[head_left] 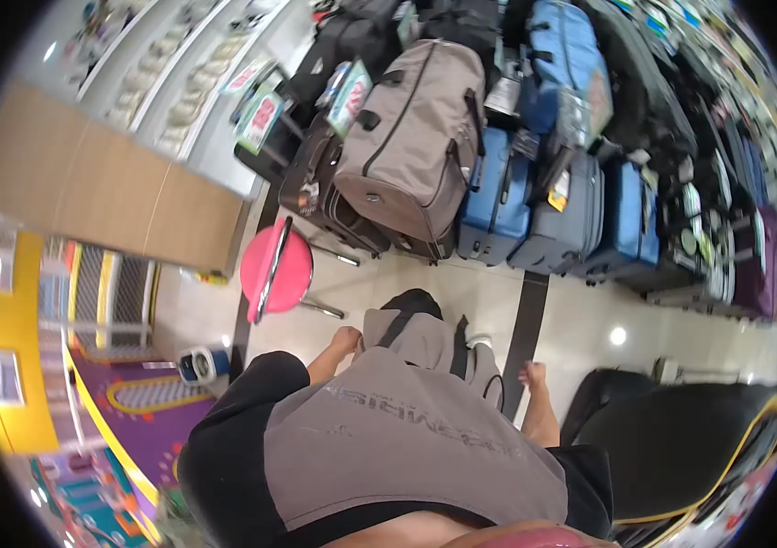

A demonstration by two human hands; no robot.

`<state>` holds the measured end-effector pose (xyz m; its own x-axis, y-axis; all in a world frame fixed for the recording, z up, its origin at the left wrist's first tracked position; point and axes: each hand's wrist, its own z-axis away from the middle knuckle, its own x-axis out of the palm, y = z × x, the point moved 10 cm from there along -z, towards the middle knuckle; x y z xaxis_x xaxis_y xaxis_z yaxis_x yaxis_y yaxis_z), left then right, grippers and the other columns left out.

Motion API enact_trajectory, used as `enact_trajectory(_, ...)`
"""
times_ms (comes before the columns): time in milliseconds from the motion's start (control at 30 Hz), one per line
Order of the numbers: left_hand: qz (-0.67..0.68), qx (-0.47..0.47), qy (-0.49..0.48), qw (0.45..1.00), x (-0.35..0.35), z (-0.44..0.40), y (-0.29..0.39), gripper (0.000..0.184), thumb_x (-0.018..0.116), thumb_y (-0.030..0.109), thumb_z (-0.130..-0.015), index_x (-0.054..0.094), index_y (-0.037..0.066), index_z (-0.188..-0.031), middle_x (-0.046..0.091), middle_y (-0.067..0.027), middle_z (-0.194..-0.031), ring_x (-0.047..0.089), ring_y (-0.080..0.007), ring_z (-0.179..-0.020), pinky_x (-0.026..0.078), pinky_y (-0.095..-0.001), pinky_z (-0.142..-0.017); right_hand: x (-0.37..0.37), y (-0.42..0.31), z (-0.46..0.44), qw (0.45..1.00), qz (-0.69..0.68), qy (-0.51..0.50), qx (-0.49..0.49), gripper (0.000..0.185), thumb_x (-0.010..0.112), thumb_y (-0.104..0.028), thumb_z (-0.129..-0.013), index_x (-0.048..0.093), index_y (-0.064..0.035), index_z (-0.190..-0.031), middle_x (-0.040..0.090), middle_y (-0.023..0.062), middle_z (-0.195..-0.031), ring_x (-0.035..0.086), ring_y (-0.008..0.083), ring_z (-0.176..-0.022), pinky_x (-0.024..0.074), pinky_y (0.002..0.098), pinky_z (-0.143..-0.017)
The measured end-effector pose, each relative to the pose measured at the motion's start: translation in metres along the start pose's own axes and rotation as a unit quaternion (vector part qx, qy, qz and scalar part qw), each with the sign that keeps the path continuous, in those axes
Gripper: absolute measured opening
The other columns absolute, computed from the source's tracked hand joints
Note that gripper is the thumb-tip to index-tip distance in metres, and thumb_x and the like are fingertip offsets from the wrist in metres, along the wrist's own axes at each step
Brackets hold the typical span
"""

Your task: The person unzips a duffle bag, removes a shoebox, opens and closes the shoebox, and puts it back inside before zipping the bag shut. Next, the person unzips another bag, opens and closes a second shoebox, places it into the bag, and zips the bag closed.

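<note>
Currently on my remote feed, wearer's L hand (346, 341) hangs beside grey trousers (420, 338), its grip partly hidden so I can't tell, w/ pink stool (276, 268) ahead & to its left. R hand (532, 374), curled in a loose fist, hangs nr a black seat (672, 447); suitcases (496, 196) & a grey-brown bag (414, 137) stand up ahead.

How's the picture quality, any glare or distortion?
Head view: strong fisheye curving, with black corners; head view: a bright glare spot on the glossy floor; head view: far-right merchandise looks smeared; head view: left hand and right hand are small, finger detail soft.
</note>
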<state>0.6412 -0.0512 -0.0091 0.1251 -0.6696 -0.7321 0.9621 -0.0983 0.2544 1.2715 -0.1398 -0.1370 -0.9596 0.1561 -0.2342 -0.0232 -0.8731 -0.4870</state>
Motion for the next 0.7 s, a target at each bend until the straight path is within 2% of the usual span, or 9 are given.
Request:
enact_trajectory(100,0.290,-0.189,0.050,0.937,0.044,0.000,-0.008,0.027,0.063,0.025,-0.090,0.077,0.003,-0.096,0.075,-0.0158,-0.091,0.072,-0.0313,-0.083,0.055,-0.0404,-0.077,-0.010,-0.174,-0.026,0.978,0.031,-0.018,-0.203,0.029,0.062,-0.023,-0.095,0.060,-0.0001,-0.078,0.060,0.0089,-0.065,0.057,0.0163,-0.051,0.0442,0.0311,-0.045)
enact_trajectory(167,0.400,-0.268,0.127,0.868,0.058,0.000,-0.014,0.031,0.062,0.028,-0.090,0.078,0.002,-0.098,0.076,-0.0163,-0.093,0.072,-0.0321,-0.086,0.055,-0.0401,-0.082,0.008,-0.297,-0.012,0.950,0.073,0.016,-0.302,0.033,0.062,-0.025,-0.099,0.064,0.0047,-0.087,0.063,0.0082,-0.065,0.061,0.0159,-0.059,0.0487,0.0324,-0.057)
enact_trajectory(233,0.431,-0.309,0.280,0.800,0.011,0.014,-0.021,0.032,0.059,0.027,-0.093,0.078,0.002,-0.097,0.076,-0.0136,-0.087,0.070,-0.0272,-0.081,0.054,-0.0397,-0.077,0.052,-0.429,0.068,0.888,0.177,0.055,-0.420,0.032,0.060,-0.025,-0.100,0.066,0.0061,-0.100,0.068,0.0107,-0.076,0.066,0.0167,-0.072,0.0523,0.0334,-0.068)
enact_trajectory(300,0.469,-0.305,0.418,0.715,-0.070,0.019,-0.031,0.028,0.059,0.025,-0.093,0.075,0.002,-0.088,0.071,-0.0108,-0.076,0.067,-0.0211,-0.071,0.052,-0.0352,-0.068,0.101,-0.509,0.134,0.855,0.090,0.033,-0.511,0.029,0.060,-0.022,-0.102,0.066,0.0044,-0.111,0.070,0.0130,-0.092,0.067,0.0174,-0.088,0.0528,0.0329,-0.081)
enact_trajectory(333,0.464,-0.274,0.464,0.703,-0.153,0.029,-0.018,0.025,0.058,0.020,-0.094,0.071,0.002,-0.081,0.068,-0.0115,-0.071,0.066,-0.0222,-0.070,0.050,-0.0380,-0.069,0.126,-0.538,0.159,0.853,0.110,0.022,-0.510,0.027,0.060,-0.018,-0.102,0.064,0.0041,-0.117,0.070,0.0139,-0.105,0.066,0.0189,-0.100,0.0507,0.0326,-0.090)
enact_trajectory(400,0.433,-0.155,0.576,0.676,-0.272,0.014,-0.019,0.025,0.060,0.021,-0.100,0.067,-0.001,-0.090,0.068,-0.0087,-0.075,0.062,-0.0164,-0.068,0.048,-0.0340,-0.066,0.176,-0.588,0.225,0.791,0.124,0.077,-0.594,0.030,0.066,-0.014,-0.097,0.062,0.0022,-0.122,0.066,0.0152,-0.113,0.065,0.0238,-0.098,0.0515,0.0351,-0.089)
enact_trajectory(500,0.435,0.028,0.615,0.657,-0.470,0.013,0.032,0.017,0.064,0.015,-0.098,0.069,-0.001,-0.097,0.068,-0.0082,-0.078,0.062,-0.0137,-0.069,0.049,-0.0290,-0.068,0.251,-0.625,0.276,0.703,0.183,0.091,-0.681,0.045,0.070,-0.013,-0.091,0.055,0.0014,-0.131,0.059,0.0217,-0.126,0.056,0.0381,-0.118,0.0447,0.0435,-0.102)
enact_trajectory(567,0.380,0.138,0.625,0.668,-0.553,-0.009,0.059,0.014,0.065,0.012,-0.096,0.069,-0.001,-0.100,0.069,-0.0107,-0.085,0.065,-0.0160,-0.075,0.051,-0.0294,-0.071,0.288,-0.640,0.286,0.691,0.209,0.100,-0.685,0.050,0.071,-0.017,-0.090,0.053,0.0006,-0.134,0.055,0.0222,-0.134,0.051,0.0391,-0.127,0.0401,0.0457,-0.108)
enact_trajectory(700,0.369,0.291,0.491,0.733,-0.665,-0.116,0.116,0.020,0.064,0.017,-0.092,0.070,0.000,-0.102,0.070,-0.0177,-0.096,0.069,-0.0315,-0.091,0.054,-0.0390,-0.083,0.330,-0.664,0.301,0.664,0.263,0.123,-0.689,0.059,0.072,-0.022,-0.090,0.050,-0.0001,-0.141,0.050,0.0225,-0.144,0.047,0.0398,-0.134,0.0371,0.0473,-0.111)
